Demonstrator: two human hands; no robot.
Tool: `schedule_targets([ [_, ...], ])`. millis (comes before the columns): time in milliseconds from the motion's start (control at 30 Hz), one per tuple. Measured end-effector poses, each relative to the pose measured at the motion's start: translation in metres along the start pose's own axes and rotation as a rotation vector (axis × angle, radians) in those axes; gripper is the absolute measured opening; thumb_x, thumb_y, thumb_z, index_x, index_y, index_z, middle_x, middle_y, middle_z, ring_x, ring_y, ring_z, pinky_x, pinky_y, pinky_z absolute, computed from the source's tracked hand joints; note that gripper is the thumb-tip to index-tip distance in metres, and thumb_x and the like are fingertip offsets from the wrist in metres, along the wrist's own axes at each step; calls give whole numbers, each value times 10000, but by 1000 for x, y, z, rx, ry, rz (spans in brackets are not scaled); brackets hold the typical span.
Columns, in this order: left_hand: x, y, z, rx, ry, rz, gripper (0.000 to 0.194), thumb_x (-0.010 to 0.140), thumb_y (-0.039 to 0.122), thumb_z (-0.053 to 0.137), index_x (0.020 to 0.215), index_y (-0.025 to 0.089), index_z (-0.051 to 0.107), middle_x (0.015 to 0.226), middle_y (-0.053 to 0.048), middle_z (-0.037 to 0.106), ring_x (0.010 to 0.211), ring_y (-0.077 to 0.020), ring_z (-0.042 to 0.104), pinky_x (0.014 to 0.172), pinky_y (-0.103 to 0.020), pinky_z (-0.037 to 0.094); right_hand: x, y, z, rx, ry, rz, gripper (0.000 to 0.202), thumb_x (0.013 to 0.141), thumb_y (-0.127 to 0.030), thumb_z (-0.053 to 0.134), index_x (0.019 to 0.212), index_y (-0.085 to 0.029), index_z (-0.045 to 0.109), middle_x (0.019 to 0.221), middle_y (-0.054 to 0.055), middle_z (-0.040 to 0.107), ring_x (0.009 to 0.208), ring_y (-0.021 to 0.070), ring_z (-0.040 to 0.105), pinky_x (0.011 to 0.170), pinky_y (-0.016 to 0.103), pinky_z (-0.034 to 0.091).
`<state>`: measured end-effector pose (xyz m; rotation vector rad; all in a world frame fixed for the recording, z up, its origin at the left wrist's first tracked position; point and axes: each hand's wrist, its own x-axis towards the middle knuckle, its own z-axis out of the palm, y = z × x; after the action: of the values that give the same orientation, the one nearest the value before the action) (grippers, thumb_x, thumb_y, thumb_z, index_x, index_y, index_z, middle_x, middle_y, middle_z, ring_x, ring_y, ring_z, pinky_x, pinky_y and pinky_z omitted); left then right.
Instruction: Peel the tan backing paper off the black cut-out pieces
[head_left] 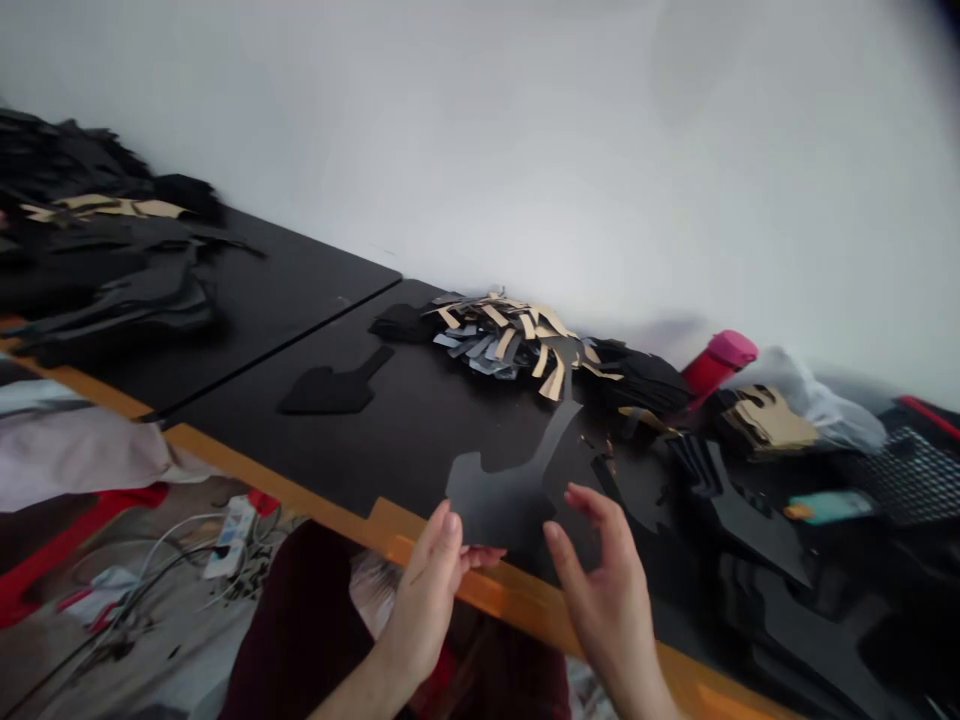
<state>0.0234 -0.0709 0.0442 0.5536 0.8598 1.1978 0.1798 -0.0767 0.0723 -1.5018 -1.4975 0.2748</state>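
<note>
A dark grey cut-out piece (502, 500) with a long narrow strip rising to the right is held over the table's front edge. My left hand (431, 590) grips its lower left corner, thumb on top and fingers beneath. Beside the piece's right edge is my right hand (604, 585), its thumb and fingers apart and holding nothing. A similar black piece (330, 388) lies flat on the dark table (420, 420), further left. Behind the held piece sits a heap of beige and grey strips (510, 335).
Stacks of dark pieces (135, 290) cover the left table. To the right are more dark pieces (750, 515), a pink-capped bottle (720, 360), beige pieces (772, 420), a teal tube (836, 507) and a mesh basket (915, 475). A power strip (229, 537) and cables lie below at left.
</note>
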Motion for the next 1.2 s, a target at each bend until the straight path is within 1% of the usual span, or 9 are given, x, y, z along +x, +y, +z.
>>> schedule_targets([
  [133,-10,6,-18,183,-62,-46,686,895,588,345,1394,121,290,906,-127,683,888,-234,645,913,-403,436,16,1,13,355,-232,332,278,752,-428,675,892,-191,636,802,31,635,736,178,595,673,275,490],
  [267,11,35,-52,649,-103,299,604,940,452,338,1454,214,128,1173,-155,601,970,-209,619,867,-380,475,25,8,14,399,-5,426,354,639,-419,773,893,-205,649,815,9,634,759,163,583,669,225,474],
  [400,78,100,-118,1370,123,754,459,892,373,454,1310,186,423,1396,-167,407,1281,-295,393,1031,-496,336,30,16,6,541,61,562,421,585,-409,809,928,-231,643,805,-5,638,719,146,575,591,193,462],
  [533,135,155,-177,1514,19,783,474,757,464,610,1150,201,586,1338,-153,501,1270,-367,399,1042,-564,282,22,17,1,568,22,616,410,568,-424,814,879,-211,654,751,4,620,662,146,560,531,196,455],
  [667,158,178,-199,1588,-122,809,391,746,493,606,1017,215,651,1140,-131,648,1107,-329,559,991,-512,378,9,23,-7,556,11,635,396,580,-421,814,874,-212,650,760,-3,604,687,136,546,559,177,461],
  [867,154,175,-174,1595,-186,899,222,826,378,531,860,217,680,914,-100,705,882,-293,659,903,-518,464,2,32,-32,623,98,695,368,623,-386,804,902,-226,625,791,-10,587,675,118,525,553,164,456],
  [967,128,138,-134,1580,-201,945,226,873,299,484,962,201,666,1013,-115,685,975,-297,639,922,-514,458,4,31,-38,663,157,713,365,623,-372,806,905,-230,623,780,-15,582,635,108,514,520,161,444],
  [1100,84,67,-72,1571,-384,931,228,891,220,473,1035,220,649,1096,-88,669,1053,-272,612,936,-428,474,8,29,-38,680,177,729,373,594,-366,819,885,-235,624,756,-23,591,590,104,508,495,169,432],
  [1200,69,38,-48,1572,-441,878,239,897,174,444,986,213,663,1047,-106,669,1026,-311,606,850,-439,497,7,31,-40,666,180,730,370,601,-374,813,889,-237,625,769,-21,599,590,106,516,498,173,435],
])
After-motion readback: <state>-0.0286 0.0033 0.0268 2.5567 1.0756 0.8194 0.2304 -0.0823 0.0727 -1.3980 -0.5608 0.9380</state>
